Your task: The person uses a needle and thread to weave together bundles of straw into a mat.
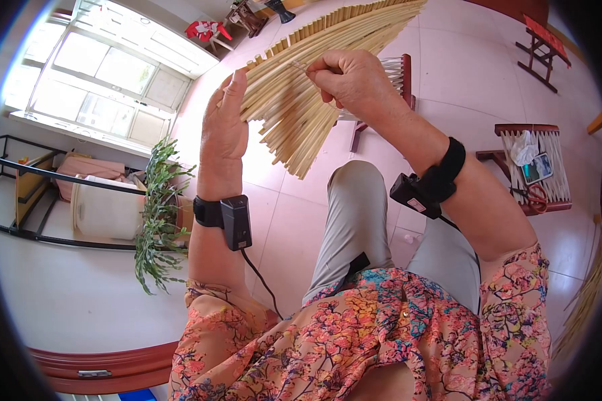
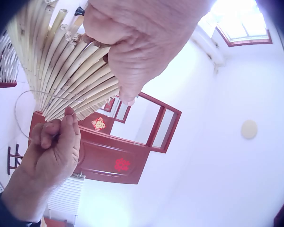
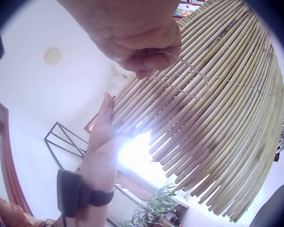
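Observation:
A curved mat of pale plant stalks (image 1: pixel 301 137), stitched side by side with thread, hangs in front of me. My left hand (image 1: pixel 224 127) grips its left edge, thumb on the near side and the other fingers mostly hidden behind the stalks. At the mat's upper face, my right hand (image 1: pixel 354 81) pinches a thin thread (image 3: pixel 206 78) between thumb and curled fingers. This thread makes a loose loop beside the hand and runs to the stalks. In the left wrist view, the right fingertips (image 2: pixel 69 111) are close to the stalk edge.
Behind the mat stands a corded stool (image 1: pixel 406 80). Another stool (image 1: pixel 548 167) at the right carries scissors (image 1: pixel 536 198) and a phone-like device (image 1: pixel 537 168). A leafy plant (image 1: pixel 160 214) and a black rack (image 1: pixel 60 237) are at the left. More loose stalks (image 1: pixel 585 307) lie far right.

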Demonstrator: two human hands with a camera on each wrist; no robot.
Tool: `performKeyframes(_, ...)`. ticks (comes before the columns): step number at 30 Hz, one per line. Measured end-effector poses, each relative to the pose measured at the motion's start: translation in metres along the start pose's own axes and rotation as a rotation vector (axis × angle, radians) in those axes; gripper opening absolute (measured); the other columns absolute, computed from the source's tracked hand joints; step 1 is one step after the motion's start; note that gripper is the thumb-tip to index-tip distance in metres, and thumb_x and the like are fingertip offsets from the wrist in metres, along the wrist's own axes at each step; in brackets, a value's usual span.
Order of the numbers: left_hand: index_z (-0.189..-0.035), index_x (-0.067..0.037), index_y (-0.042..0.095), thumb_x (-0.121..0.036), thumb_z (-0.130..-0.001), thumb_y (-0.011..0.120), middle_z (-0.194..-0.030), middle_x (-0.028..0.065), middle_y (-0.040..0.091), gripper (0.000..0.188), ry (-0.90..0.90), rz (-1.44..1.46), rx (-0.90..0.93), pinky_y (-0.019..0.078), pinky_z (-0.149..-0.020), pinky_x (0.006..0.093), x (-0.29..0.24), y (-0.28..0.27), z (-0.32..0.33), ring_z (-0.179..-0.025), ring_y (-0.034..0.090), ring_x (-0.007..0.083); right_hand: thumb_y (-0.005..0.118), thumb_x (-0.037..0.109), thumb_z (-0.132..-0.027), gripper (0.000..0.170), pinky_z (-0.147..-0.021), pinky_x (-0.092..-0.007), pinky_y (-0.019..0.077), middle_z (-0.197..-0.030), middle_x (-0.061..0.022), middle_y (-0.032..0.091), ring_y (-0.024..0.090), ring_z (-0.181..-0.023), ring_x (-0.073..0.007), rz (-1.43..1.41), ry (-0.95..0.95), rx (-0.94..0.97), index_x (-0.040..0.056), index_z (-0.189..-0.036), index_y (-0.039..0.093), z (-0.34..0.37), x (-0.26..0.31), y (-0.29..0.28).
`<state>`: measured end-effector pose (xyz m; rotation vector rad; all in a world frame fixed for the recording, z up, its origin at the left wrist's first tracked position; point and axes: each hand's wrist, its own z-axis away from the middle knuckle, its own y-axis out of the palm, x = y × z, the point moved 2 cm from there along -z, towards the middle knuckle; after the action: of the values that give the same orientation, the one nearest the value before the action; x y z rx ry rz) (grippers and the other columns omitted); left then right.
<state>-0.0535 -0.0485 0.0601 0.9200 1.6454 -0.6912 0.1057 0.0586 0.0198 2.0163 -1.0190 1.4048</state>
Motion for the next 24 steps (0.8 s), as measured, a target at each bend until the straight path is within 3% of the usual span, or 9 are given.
performKeyframes(10, -0.114, 0.006, 0.052, -0.028, -0.085, 0.063, -0.104, 0.0107, 0.059, 0.047, -0.007, -0.019, -0.040, 0.0430, -0.085, 0.0269, -0.001, 0.003, 0.003, -0.096, 0.056, 0.0148, 0.059, 0.017, -0.082, 0.018, -0.045, -0.0202, 0.0393, -0.056, -0.0008, 0.055, 0.048, -0.049, -0.0039, -0.013, 0.002, -0.003, 0.0008, -0.087, 0.065, 0.001, 0.001, 0.001)
performKeyframes(12, -0.114, 0.005, 0.052, -0.028, -0.091, 0.054, -0.107, 0.0125, 0.058, 0.041, -0.007, -0.045, -0.061, 0.0444, -0.086, 0.0303, -0.002, 0.005, 0.005, -0.098, 0.056, 0.0176, 0.059, 0.017, -0.082, 0.018, -0.045, -0.0203, 0.0393, -0.056, -0.0005, 0.055, 0.048, -0.050, -0.0039, -0.019, 0.004, -0.002, 0.0010, -0.087, 0.065, 0.001, 0.001, 0.002)
performKeyframes(16, -0.114, 0.005, 0.052, -0.028, -0.091, 0.054, -0.107, 0.0122, 0.058, 0.040, -0.017, -0.025, -0.067, 0.0432, -0.087, 0.0304, 0.003, 0.003, 0.003, -0.100, 0.055, 0.0177, 0.059, 0.017, -0.081, 0.017, -0.045, -0.0208, 0.0386, -0.056, -0.0003, 0.055, 0.048, -0.049, -0.0040, -0.014, 0.005, -0.015, 0.0017, -0.085, 0.066, 0.001, -0.001, 0.003)
performKeyframes(24, -0.113, 0.004, 0.053, -0.027, -0.091, 0.052, -0.105, 0.0107, 0.058, 0.038, -0.008, -0.055, 0.049, 0.0433, -0.086, 0.0290, -0.003, 0.011, 0.008, -0.098, 0.055, 0.0153, 0.058, 0.017, -0.082, 0.017, -0.046, -0.0217, 0.0369, -0.055, -0.0005, 0.055, 0.048, -0.049, -0.0045, 0.017, -0.003, -0.023, 0.0016, -0.084, 0.066, 0.003, 0.002, 0.003)
